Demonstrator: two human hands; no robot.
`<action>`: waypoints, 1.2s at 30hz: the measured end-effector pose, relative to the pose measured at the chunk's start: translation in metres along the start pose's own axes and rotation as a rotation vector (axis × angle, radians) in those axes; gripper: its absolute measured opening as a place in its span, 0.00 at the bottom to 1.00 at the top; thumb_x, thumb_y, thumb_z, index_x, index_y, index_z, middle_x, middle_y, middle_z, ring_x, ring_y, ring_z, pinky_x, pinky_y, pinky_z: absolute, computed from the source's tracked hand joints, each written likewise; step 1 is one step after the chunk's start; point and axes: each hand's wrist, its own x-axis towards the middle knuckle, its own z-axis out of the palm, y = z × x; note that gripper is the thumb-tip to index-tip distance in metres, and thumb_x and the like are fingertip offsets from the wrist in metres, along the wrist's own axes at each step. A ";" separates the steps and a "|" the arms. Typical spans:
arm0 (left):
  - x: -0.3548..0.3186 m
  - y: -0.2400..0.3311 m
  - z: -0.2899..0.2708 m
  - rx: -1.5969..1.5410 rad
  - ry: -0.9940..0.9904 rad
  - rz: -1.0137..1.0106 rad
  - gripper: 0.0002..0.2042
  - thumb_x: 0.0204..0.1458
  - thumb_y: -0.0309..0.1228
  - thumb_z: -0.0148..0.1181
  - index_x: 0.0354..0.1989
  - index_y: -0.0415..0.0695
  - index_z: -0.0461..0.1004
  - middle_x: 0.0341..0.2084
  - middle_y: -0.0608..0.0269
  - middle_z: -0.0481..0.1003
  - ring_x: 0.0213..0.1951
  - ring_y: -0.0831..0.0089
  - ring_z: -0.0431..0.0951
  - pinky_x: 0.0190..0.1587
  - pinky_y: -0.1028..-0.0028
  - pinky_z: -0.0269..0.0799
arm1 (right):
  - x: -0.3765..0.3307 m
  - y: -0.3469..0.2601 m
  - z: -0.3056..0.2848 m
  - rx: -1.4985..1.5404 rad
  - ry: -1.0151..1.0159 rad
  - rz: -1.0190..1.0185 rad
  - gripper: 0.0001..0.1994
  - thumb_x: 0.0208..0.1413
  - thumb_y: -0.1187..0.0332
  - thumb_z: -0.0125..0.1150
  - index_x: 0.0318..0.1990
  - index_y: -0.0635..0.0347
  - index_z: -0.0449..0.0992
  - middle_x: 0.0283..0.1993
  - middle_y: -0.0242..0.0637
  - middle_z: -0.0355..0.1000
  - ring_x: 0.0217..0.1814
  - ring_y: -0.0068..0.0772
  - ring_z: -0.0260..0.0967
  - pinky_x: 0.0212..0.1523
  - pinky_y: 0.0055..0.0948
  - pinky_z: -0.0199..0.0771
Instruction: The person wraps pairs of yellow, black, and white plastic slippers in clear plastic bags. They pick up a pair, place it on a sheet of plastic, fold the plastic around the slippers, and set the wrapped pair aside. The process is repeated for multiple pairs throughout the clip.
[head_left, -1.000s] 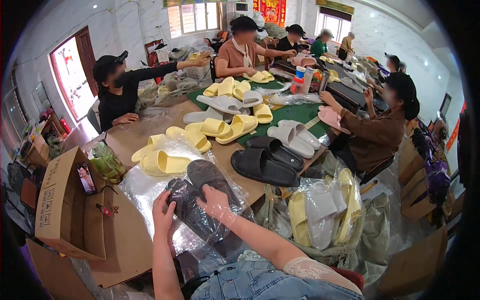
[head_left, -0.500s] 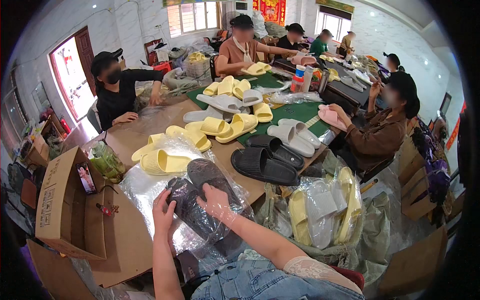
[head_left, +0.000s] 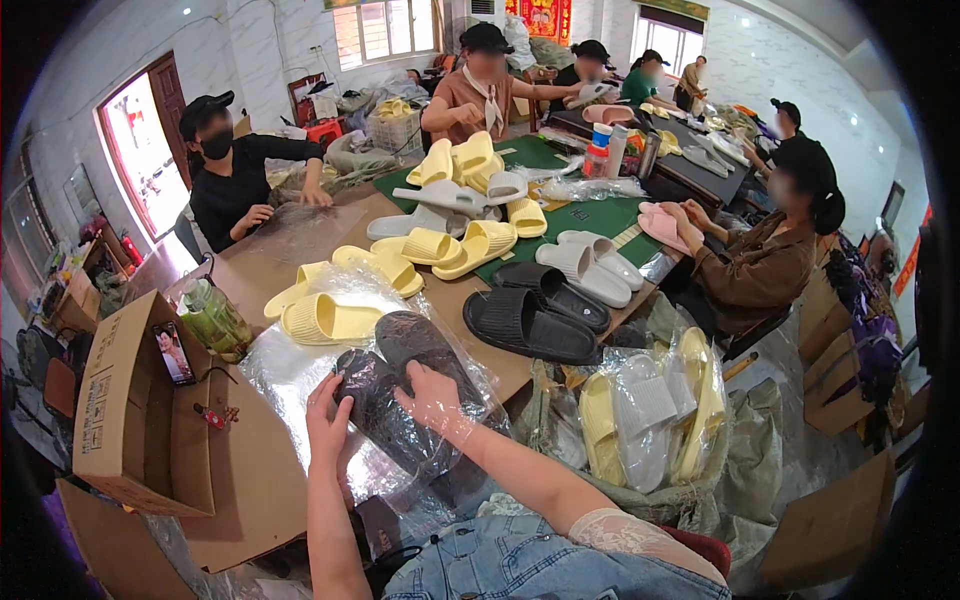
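In front of me lies a pair of black slippers (head_left: pixel 425 345) in a clear plastic bag (head_left: pixel 475 425), toes pointing away. My left hand (head_left: pixel 326 408) is at the outer edge of the left slipper, thumb and fingers bent around its side. My right hand (head_left: pixel 432 402) reaches across from the right, its fingers gripping that slipper between the two. Clear film shines over the back of my right hand and wrist. Just beyond lie yellow slippers (head_left: pixel 330 320), and an unbagged black pair (head_left: pixel 525 325) sits to the right.
Yellow and grey slippers are piled on the green mat (head_left: pixel 530 152). At left stands an open cardboard box (head_left: pixel 150 400) with a phone (head_left: pixel 172 352) propped inside. A sack (head_left: pixel 735 440) of bagged slippers (head_left: pixel 645 405) stands at right. Several people work around the tables.
My hands and the bagged black slippers stay almost in place. Across the table, a person in brown has drawn a hand back from the slippers; the person at right brings both hands to a pink slipper.
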 end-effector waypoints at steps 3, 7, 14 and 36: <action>0.000 -0.001 0.000 -0.001 -0.002 0.007 0.21 0.51 0.28 0.64 0.56 0.45 0.76 0.59 0.52 0.71 0.62 0.57 0.68 0.65 0.62 0.61 | 0.000 0.002 0.001 -0.003 0.017 -0.009 0.21 0.53 0.55 0.62 0.45 0.60 0.66 0.40 0.48 0.73 0.44 0.55 0.74 0.44 0.48 0.74; 0.000 0.003 0.000 0.003 -0.026 -0.002 0.21 0.53 0.27 0.60 0.57 0.43 0.74 0.60 0.50 0.70 0.63 0.57 0.66 0.67 0.62 0.59 | 0.001 0.002 -0.001 0.005 0.009 0.001 0.20 0.53 0.55 0.62 0.44 0.60 0.66 0.40 0.49 0.73 0.44 0.55 0.74 0.44 0.48 0.74; 0.000 -0.002 0.001 0.005 -0.005 0.012 0.21 0.51 0.29 0.64 0.56 0.45 0.75 0.60 0.51 0.71 0.62 0.56 0.68 0.65 0.62 0.61 | 0.000 -0.001 -0.002 0.029 0.025 -0.013 0.20 0.53 0.56 0.62 0.44 0.61 0.67 0.41 0.49 0.73 0.44 0.56 0.74 0.44 0.49 0.74; -0.002 -0.007 0.000 0.019 -0.004 0.006 0.21 0.52 0.31 0.63 0.56 0.45 0.75 0.59 0.52 0.71 0.62 0.56 0.68 0.66 0.62 0.60 | -0.024 -0.005 -0.012 -0.166 -0.009 -0.279 0.28 0.55 0.57 0.62 0.55 0.71 0.63 0.53 0.57 0.68 0.53 0.57 0.69 0.53 0.46 0.71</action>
